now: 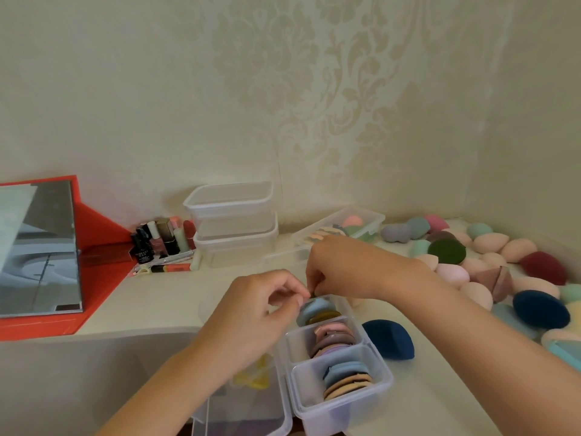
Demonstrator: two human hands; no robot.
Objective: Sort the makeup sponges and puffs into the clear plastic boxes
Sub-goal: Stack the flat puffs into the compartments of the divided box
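Over the far compartment of the divided box (pixel 333 407), both hands meet. The left hand (pixel 251 313) has thumb and forefinger pinched on a dark sliver, apparently the edge of a dark puff (pixel 312 294), with its other fingers loosely curled. The right hand (pixel 342 269) arches over from the far side, fingers bent down to the same spot; whether it grips the sliver or only steadies it I cannot tell. Two hands on so small a thing suggests it is being stood on edge and wedged in, since the puffs (pixel 347 377) in all three compartments stand upright in rows like filed discs, which fits more into each cell and keeps the colours visible. A blue puff (pixel 316 305) and an olive puff (pixel 323 316) fill the near half of that far compartment, so the dark one likely goes behind them. Just right of the divided box lies a navy puff (pixel 390 339), probably too wide for a cell. Farther right of the box the loose sponges (pixel 490 262) lie in a heap, handy to the right hand. Beyond the box stand a partly filled long box (pixel 371 217) and two stacked boxes (pixel 232 221), seemingly empty; bottles (pixel 160 240) and a mirror (pixel 41 247) sit well to its far left.
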